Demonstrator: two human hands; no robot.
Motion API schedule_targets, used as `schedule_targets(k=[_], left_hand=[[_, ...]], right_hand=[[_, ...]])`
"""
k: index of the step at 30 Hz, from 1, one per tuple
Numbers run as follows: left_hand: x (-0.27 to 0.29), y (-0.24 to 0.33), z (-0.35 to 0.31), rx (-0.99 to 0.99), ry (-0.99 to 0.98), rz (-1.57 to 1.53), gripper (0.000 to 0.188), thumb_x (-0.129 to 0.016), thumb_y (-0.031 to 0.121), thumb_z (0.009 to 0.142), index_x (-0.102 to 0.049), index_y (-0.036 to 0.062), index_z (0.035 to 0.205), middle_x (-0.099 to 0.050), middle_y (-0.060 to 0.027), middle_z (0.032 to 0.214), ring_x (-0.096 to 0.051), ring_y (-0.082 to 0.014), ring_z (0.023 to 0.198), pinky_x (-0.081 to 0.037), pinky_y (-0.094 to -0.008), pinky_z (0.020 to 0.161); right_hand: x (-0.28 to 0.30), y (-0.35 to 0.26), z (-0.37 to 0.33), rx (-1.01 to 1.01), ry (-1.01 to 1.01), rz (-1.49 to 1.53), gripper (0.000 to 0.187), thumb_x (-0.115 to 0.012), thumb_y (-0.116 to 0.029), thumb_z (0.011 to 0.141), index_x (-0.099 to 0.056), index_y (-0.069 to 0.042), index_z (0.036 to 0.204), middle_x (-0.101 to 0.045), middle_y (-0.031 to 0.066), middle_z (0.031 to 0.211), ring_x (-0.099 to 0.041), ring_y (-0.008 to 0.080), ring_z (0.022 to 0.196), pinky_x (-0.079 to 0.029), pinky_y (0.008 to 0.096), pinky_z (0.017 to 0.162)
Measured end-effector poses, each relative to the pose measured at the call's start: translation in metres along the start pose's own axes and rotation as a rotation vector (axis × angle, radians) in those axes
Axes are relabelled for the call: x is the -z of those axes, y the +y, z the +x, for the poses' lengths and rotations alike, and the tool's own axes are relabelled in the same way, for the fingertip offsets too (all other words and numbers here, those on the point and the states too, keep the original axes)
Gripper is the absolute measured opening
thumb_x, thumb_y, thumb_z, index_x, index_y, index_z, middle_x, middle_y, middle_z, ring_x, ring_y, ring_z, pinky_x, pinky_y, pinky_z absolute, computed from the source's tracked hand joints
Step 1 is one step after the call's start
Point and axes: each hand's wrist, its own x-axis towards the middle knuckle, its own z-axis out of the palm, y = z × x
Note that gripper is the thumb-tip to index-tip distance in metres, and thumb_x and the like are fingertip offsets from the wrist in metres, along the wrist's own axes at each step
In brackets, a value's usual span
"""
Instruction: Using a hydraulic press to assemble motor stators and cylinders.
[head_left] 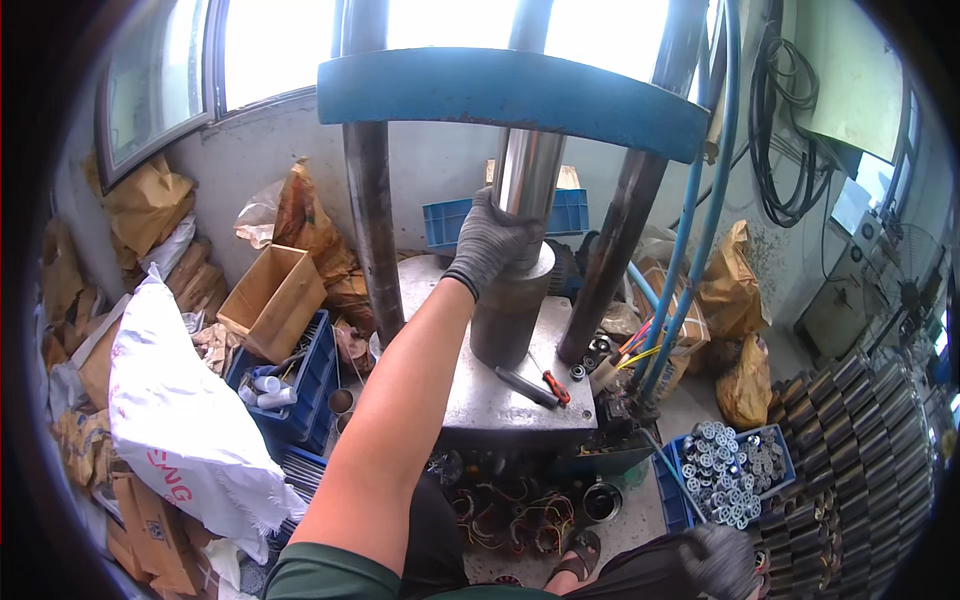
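Note:
My left hand (492, 243), in a grey knit glove, reaches up to the lower end of a shiny steel press ram (527, 175). Its fingers curl round something at the top of an upright metal cylinder (505, 315); the glove hides what they hold. The cylinder stands on the press's metal table (465, 395). In front of it lie a dark bar (527, 388) and a red-handled tool (556, 387). At the lower right, my gloved right hand (720, 562) is beside the end of a thin lever (675, 475); its fingers are too unclear to read.
A blue crossbeam (510, 92) spans dark press columns (372, 230). Blue hoses (700, 210) run down the right side. A blue crate (785, 480) holds metal discs, beside stacked tubes (850, 450). At left are a wooden box (272, 300), blue bins (318, 390) and a white sack (185, 400).

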Motion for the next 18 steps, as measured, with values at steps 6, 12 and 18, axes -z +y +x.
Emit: schedule_targets(k=[6,12,18], left_hand=[[-0.055,0.123,-0.039,0.057,0.188,0.733,0.080,-0.089,0.029,0.073,-0.047,0.0021,0.135,-0.069,-0.0130,0.121,-0.068,-0.0225,0.110,-0.055,-0.0341,0.100],[-0.046,0.116,-0.041,-0.002,0.064,0.740,0.052,-0.068,0.029,0.096,-0.047,0.0047,0.136,-0.061,-0.0170,0.126,-0.061,-0.0230,0.116,-0.054,-0.0333,0.102],[-0.049,0.110,-0.036,-0.056,0.113,0.152,0.042,-0.059,0.030,0.102,-0.048,0.0089,0.137,-0.061,-0.0118,0.128,-0.058,-0.0209,0.119,-0.052,-0.0339,0.105]], right_hand=[[0.084,-0.010,0.128,0.096,0.664,-0.176,0.016,-0.065,0.000,0.086,-0.063,-0.004,0.102,-0.066,0.0193,0.092,-0.065,0.0411,0.084,-0.053,0.0500,0.076],[0.101,-0.006,0.171,0.173,0.781,-0.118,0.016,-0.064,-0.002,0.089,-0.065,-0.001,0.104,-0.068,0.0216,0.098,-0.066,0.0429,0.093,-0.054,0.0487,0.081],[0.048,-0.013,0.052,0.217,-0.153,-0.039,0.031,-0.073,-0.027,0.084,-0.074,-0.009,0.109,-0.073,0.0178,0.096,-0.073,0.0378,0.086,-0.060,0.0461,0.080]])
